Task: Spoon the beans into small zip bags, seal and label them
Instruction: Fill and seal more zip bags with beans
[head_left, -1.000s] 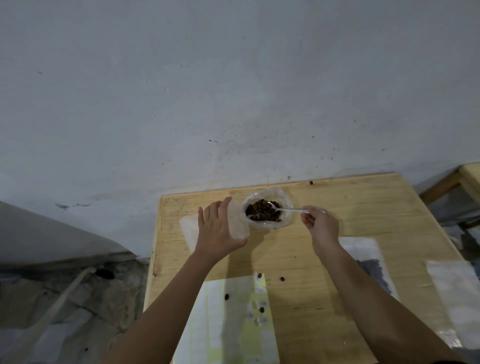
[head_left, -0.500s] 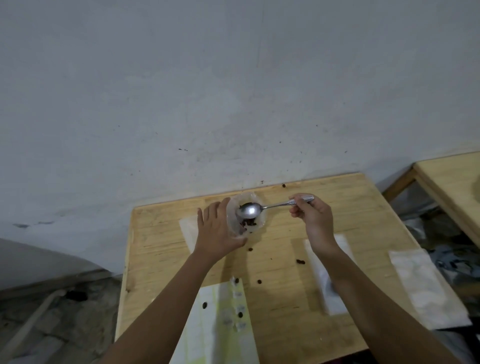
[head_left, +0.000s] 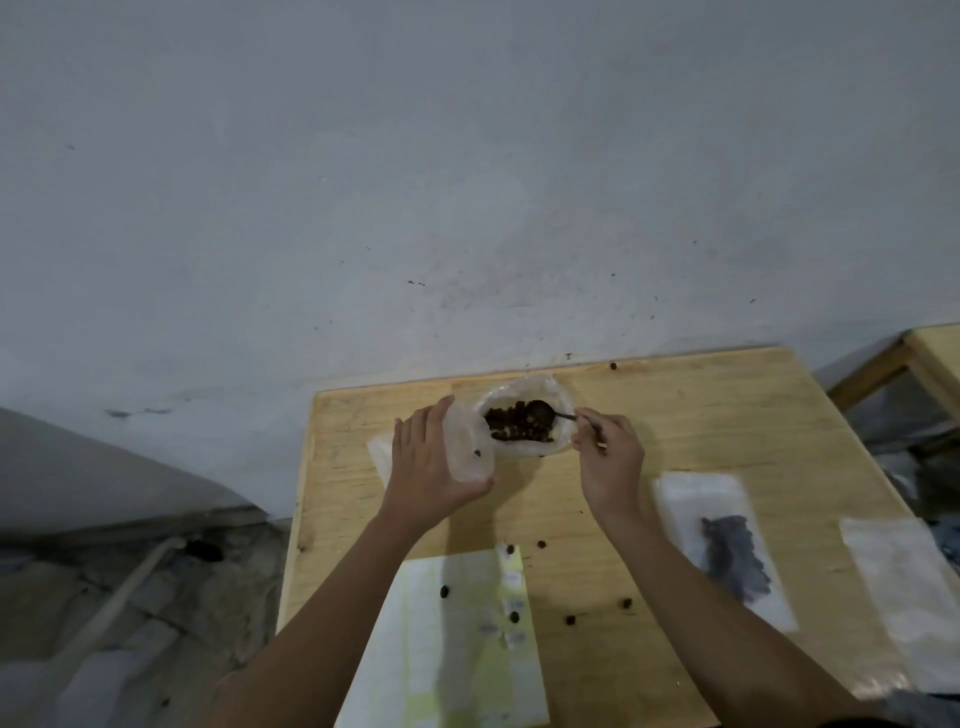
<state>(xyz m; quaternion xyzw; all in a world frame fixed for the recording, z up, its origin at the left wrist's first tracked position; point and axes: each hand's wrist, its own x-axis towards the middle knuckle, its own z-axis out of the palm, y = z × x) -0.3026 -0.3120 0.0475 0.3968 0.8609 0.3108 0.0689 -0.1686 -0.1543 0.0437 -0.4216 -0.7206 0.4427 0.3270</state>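
A clear plastic bag of dark beans (head_left: 524, 422) sits open at the back of the wooden table (head_left: 701, 415). My right hand (head_left: 608, 457) pinches the handle of a metal spoon (head_left: 550, 413), whose bowl lies among the beans. To the left of that bag my left hand (head_left: 428, 462) grips a small clear zip bag (head_left: 465, 447), held upright with a bean or two inside. At the right lies a flat zip bag (head_left: 727, 545) holding dark beans.
A white and yellow label sheet (head_left: 457, 639) lies at the table's front with small stickers on it. Loose beans (head_left: 571, 619) are scattered on the wood. Another clear bag (head_left: 904, 592) lies at the right edge. A second table (head_left: 935, 358) stands at the far right.
The spoon moved from over the small zip bag back to the right, and its bowl now lies in the bean bag. My left hand still holds the small bag.
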